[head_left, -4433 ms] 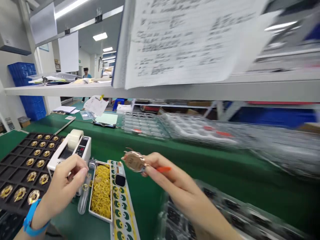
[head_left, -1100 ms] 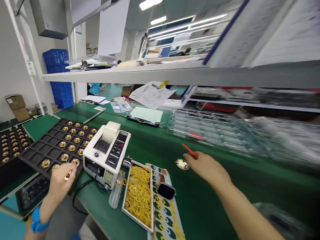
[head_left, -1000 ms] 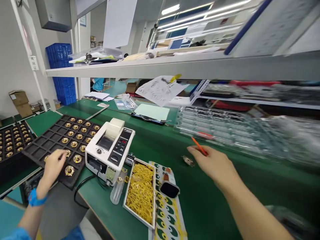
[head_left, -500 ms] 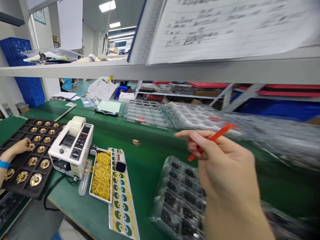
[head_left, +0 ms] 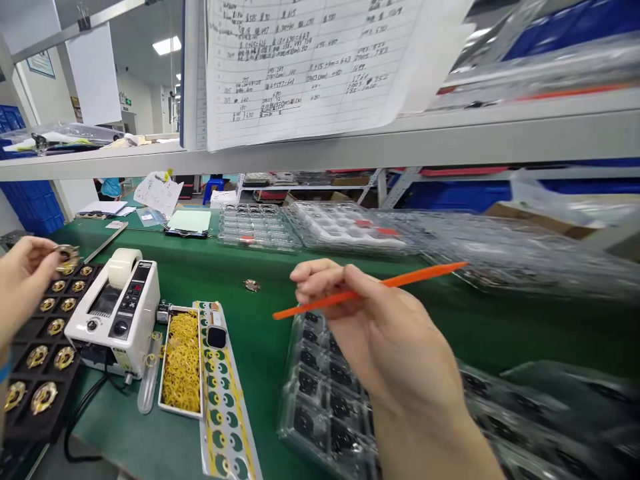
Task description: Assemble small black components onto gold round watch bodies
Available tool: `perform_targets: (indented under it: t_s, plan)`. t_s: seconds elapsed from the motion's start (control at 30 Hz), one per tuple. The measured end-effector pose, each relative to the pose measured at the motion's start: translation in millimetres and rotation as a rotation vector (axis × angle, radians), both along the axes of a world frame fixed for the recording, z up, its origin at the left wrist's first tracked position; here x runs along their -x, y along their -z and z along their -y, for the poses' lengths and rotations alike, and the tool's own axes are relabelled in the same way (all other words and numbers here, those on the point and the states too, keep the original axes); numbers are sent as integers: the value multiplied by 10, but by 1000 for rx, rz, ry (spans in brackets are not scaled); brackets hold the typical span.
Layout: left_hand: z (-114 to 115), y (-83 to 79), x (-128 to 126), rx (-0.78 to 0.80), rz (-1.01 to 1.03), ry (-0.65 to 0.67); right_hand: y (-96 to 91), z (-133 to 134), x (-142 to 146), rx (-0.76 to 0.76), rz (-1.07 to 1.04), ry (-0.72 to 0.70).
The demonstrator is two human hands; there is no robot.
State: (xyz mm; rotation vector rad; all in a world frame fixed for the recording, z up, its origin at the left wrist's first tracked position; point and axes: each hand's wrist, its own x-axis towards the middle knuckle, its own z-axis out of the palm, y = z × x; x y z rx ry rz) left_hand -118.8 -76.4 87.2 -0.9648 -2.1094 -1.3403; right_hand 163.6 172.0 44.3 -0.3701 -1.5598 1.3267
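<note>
My right hand [head_left: 385, 333] is closed round a thin orange stick [head_left: 370, 289], held level above a clear blister tray of small black parts [head_left: 325, 400]. My left hand [head_left: 23, 280] is raised at the far left, pinching a round gold part [head_left: 66, 253] over the black tray of gold parts [head_left: 35, 347]. One small round metal part [head_left: 251, 285] lies alone on the green bench, apart from both hands.
A white tape dispenser [head_left: 113, 310] stands left of a narrow white box of yellow rings [head_left: 181, 360] and a strip of round stickers [head_left: 223, 407]. Clear plastic trays [head_left: 350, 230] line the back. A shelf with a hanging paper sheet [head_left: 300, 60] is overhead.
My left hand has lifted a gold part out of the black tray. My right hand drew back from the small metal part left on the bench and now holds the orange stick level.
</note>
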Motion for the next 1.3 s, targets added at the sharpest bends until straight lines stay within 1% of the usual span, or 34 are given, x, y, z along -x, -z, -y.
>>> perform_targets:
  t_s: [0.07, 0.13, 0.17, 0.2, 0.23, 0.3, 0.37, 0.43, 0.5, 0.57, 0.67, 0.8, 0.97, 1.0, 1.07, 1.2, 1.3]
  plan:
    - [-249, 19, -594, -118, 39, 141, -24, 40, -18, -26, 31, -87]
    - [-491, 117, -1057, -206, -15, 286, -14, 82, -53, -61, 100, -215]
    - [-603, 176, -1211, -237, -1, 351, 4, 102, -77, -83, 132, -274]
    - [-705, 234, -1312, -258, 44, 437, 30, 119, -103, -119, 157, -313]
    - [-796, 285, -1367, -271, 116, 522, 60, 136, -128, -163, 175, -316]
    - [-951, 364, -1378, -293, 292, 680, 113, 168, -168, -251, 181, -222]
    - [-1072, 414, -1330, -318, 468, 789, 134, 207, -174, -286, 167, -127]
    - [-1161, 448, -1282, -355, 599, 861, 118, 253, -137, -262, 104, -105]
    - [-1215, 480, -1257, -393, 674, 922, 89, 295, -69, -250, 16, -116]
    - [-1235, 512, -1252, -419, 696, 983, 84, 320, 3, -256, -39, -77]
    - [-1229, 548, -1257, -453, 688, 1046, 148, 330, 85, -250, -40, 12]
    - [-1207, 561, -1256, -475, 670, 1082, 251, 368, 152, -238, -86, 24]
    - [-1198, 570, -1242, -452, 673, 1102, 254, 433, 241, -289, -116, 45]
    - [-1196, 570, -1234, -449, 677, 1106, 249, 424, 250, -329, -115, 30]
    - [-1188, 563, -1215, -450, 690, 1111, 244, 376, 250, -465, -104, -20]
    - [-1158, 522, -1175, -462, 734, 1135, 246, 225, 192, -828, -45, -132]
    - [-1150, 502, -1150, -453, 773, 1137, 235, 149, 157, -1066, 28, -120]
